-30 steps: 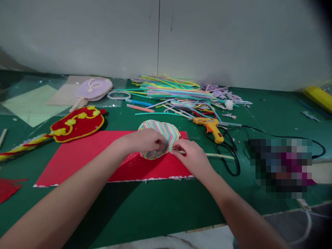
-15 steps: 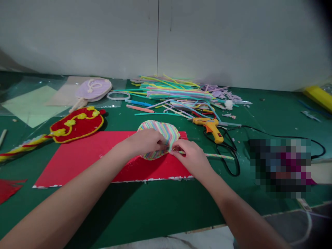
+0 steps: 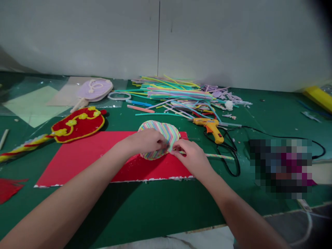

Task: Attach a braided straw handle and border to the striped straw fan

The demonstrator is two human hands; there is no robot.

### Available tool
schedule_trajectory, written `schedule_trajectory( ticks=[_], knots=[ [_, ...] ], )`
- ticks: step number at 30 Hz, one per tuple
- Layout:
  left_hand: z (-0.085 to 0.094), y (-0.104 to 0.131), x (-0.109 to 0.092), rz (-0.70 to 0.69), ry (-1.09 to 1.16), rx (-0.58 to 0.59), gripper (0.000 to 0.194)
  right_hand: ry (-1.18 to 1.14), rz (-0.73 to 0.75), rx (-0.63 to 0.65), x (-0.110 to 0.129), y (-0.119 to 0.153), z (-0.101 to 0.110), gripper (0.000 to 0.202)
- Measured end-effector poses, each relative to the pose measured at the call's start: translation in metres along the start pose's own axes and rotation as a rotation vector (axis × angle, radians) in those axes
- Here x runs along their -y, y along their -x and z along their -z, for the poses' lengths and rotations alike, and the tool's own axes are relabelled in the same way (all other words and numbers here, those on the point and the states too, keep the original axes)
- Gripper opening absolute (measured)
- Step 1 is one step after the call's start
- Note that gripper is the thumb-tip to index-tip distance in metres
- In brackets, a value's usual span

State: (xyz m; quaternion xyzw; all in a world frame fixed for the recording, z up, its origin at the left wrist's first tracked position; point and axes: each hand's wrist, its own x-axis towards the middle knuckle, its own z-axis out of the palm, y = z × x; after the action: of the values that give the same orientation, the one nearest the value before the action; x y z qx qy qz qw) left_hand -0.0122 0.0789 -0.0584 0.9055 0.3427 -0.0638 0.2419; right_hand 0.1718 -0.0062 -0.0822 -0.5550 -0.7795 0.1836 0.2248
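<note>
A hand fan (image 3: 164, 128) covered in pastel pipe-cleaner stripes lies over a red board (image 3: 90, 152). Its thin twisted stick (image 3: 221, 156) points to the right, past the board's edge. My left hand (image 3: 149, 141) rests across the fan face with its fingers curled, pressing at the lower right rim. Right beside it, my right hand (image 3: 190, 153) pinches the spot where the stick meets the fan. The fingertips of both hands nearly touch, and the exact join between them is partly hidden.
An orange glue gun (image 3: 210, 126) with a black cord lies to the right. Behind it is a heap of pipe cleaners (image 3: 178, 92). At left are a red fan with yellow flowers (image 3: 77, 126) and a lilac fan (image 3: 94, 89). A blurred dark object (image 3: 280, 169) sits far right.
Both hands keep nearly the same hold on the fan. The view has shifted very slightly, and nothing else visibly moved.
</note>
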Motion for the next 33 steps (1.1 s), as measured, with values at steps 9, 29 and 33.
schedule_trajectory(
  ticks=[9,29,33],
  knots=[
    [-0.0008,-0.0015,0.0014,0.017,-0.016,0.000,0.025,-0.004,-0.001,0.002,-0.0022,-0.0002,-0.0023,0.008],
    [0.0038,-0.0007,-0.0033,0.004,-0.026,0.031,0.019,0.004,0.000,-0.002,-0.0004,-0.0008,-0.0015,0.008],
    [0.0061,0.0011,-0.0072,-0.022,-0.044,0.032,0.019,0.009,0.004,-0.010,-0.0002,-0.0005,-0.0019,0.008]
  ],
)
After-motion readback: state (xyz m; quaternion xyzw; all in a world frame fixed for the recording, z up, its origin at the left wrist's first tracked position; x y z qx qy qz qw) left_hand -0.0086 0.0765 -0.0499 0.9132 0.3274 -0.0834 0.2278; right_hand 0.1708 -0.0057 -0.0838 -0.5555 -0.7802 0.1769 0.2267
